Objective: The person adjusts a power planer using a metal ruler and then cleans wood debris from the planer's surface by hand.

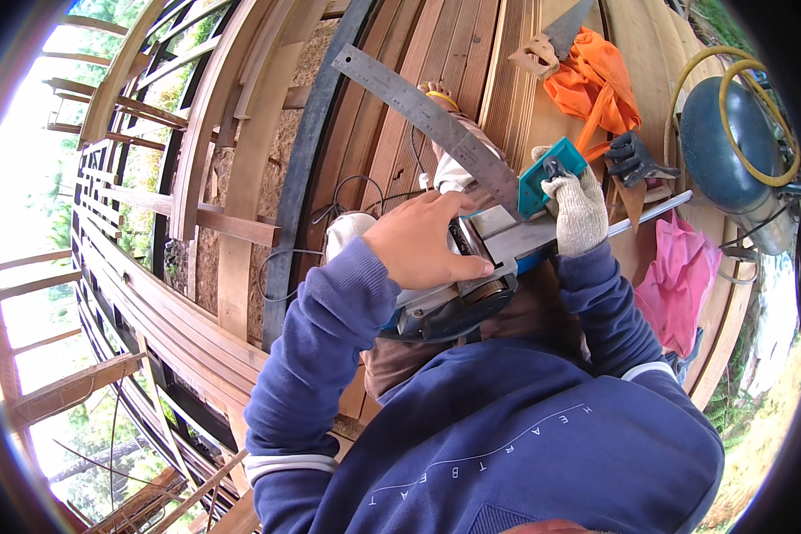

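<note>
A power tool (458, 307) with a flat metal base and dark rounded housing lies across my lap, base up. Over it spreads my bare left hand (423, 233), thumb on the metal and fingers at the far side, gripping it. My right hand (578, 209), in a pale knit glove, is closed round the teal stock (543, 182) of a carpenter's square. Its long steel blade (432, 120) slants up to the left, its lower end by the tool's base plate (518, 242). The tool's exact kind is unclear.
On the deck boards (458, 53) to the right lie a handsaw (538, 53), orange cloth (596, 84), a dark glove (634, 160) and pink cloth (676, 276). A dark tank (730, 129) with a yellow hose stands beyond. A black cable (351, 182) runs left of my feet.
</note>
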### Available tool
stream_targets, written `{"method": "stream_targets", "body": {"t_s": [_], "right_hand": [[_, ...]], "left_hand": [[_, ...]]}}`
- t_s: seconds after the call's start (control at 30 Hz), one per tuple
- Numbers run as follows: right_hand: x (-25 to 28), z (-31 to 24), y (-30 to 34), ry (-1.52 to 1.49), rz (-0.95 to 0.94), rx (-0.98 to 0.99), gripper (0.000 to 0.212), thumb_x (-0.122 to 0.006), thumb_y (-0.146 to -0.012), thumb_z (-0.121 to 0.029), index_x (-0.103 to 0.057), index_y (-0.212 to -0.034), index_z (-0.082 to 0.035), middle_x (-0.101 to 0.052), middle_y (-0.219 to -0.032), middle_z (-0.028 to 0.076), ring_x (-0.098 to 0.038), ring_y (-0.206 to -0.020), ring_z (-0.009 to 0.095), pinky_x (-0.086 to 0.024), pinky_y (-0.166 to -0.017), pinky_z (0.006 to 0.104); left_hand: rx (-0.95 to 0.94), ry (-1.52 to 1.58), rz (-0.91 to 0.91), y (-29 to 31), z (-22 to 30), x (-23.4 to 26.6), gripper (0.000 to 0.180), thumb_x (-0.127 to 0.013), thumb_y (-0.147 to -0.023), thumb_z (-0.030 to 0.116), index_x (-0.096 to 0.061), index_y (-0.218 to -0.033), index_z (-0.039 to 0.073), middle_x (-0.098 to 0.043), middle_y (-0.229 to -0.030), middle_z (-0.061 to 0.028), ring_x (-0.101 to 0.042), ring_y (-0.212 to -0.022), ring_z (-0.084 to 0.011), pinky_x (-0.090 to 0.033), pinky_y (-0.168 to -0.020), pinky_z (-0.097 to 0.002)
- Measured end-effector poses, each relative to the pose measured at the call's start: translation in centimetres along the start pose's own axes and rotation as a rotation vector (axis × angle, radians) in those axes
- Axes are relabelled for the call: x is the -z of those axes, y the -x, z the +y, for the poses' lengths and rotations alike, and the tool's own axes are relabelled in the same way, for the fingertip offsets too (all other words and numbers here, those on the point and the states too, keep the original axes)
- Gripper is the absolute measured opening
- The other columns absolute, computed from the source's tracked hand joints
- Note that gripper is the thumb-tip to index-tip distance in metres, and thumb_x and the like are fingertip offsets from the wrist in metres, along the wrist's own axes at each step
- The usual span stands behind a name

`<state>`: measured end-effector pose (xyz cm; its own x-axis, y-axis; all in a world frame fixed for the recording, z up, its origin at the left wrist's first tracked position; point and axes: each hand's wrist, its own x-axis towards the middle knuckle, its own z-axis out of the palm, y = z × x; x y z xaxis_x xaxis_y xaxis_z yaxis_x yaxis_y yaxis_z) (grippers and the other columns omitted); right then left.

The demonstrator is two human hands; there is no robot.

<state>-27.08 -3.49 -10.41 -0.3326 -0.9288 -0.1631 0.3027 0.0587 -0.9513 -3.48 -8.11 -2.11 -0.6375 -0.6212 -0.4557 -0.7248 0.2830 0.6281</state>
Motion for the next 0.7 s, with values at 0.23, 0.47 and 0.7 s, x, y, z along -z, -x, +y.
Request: {"method": "stream_targets", "body": {"t_s": [0.23,0.47,0.7], "right_hand": [[0.0,-0.3,0.2,-0.008,-0.007,-0.008,0.033,-0.057,-0.091,-0.001,-0.07,-0.121,0.0,-0.072,-0.111,0.004,-0.063,-0.086,0.007,-0.053,-0.079,0.0223],[-0.2,-0.4,0.3,0.015,-0.002,0.01,0.033,-0.058,-0.09,-0.003,-0.07,-0.121,0.0,-0.073,-0.113,0.005,-0.062,-0.086,0.006,-0.052,-0.078,0.021],[-0.1,-0.5,0.4,0.062,-0.018,0.045,0.032,-0.058,-0.091,-0.004,-0.07,-0.121,0.0,-0.072,-0.111,0.004,-0.061,-0.085,0.006,-0.051,-0.076,0.0202]], "left_hand": [[-0.027,-0.118,-0.019,-0.9,0.3,0.5,0.077,-0.081,-0.077,0.052,-0.062,-0.128,-0.003,-0.065,-0.122,-0.0237,-0.063,-0.118,-0.0378,-0.049,-0.103,-0.0443],[-0.167,-0.126,0.128,-0.4,0.5,0.0,0.057,-0.081,-0.074,0.042,-0.067,-0.111,0.002,-0.066,-0.108,-0.0195,-0.065,-0.106,-0.0378,-0.051,-0.096,-0.0446],[-0.362,-0.178,0.327,0.1,1.5,-0.9,0.032,-0.081,-0.071,0.026,-0.065,-0.091,0.008,-0.062,-0.092,-0.0106,-0.063,-0.094,-0.0325,-0.053,-0.084,-0.044]]}}
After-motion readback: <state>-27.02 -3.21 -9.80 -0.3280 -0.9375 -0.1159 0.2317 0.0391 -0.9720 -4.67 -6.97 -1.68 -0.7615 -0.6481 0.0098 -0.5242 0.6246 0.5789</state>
